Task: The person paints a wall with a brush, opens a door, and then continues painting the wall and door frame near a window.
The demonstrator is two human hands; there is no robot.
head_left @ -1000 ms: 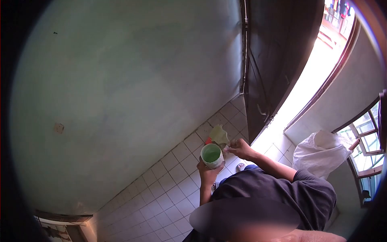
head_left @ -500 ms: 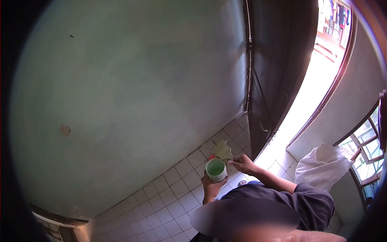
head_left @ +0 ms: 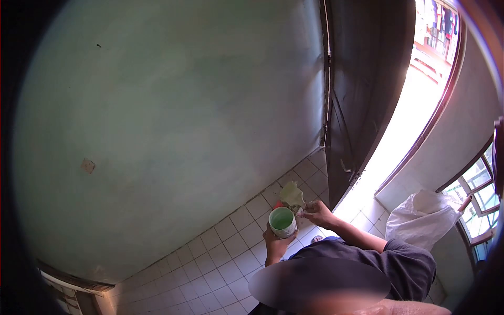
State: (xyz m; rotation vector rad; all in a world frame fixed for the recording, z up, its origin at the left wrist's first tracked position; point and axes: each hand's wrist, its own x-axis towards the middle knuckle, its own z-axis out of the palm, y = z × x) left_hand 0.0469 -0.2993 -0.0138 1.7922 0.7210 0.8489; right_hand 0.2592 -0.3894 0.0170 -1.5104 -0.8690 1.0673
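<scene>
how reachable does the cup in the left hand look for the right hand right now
Probably yes: the right hand is close beside the cup, whose open top is uncovered, and nothing visible blocks the gap, though that hand may already be holding something.

Cup (head_left: 284, 227): round, open-topped, whitish outside with uneven, smeared-looking surface; inside light green, contents or lining indistinct. Mouth faces up, wall gripped in left hand (head_left: 277, 242). Flat piece (head_left: 291, 194): pale yellow-green, broad, irregular outline, notched toward right; lies just beyond cup, left of right hand (head_left: 318, 211). Whitish bit (head_left: 300, 212): small, blurred, at right hand's curled fingertips, just right of cup; link with flat piece unclear.
</scene>
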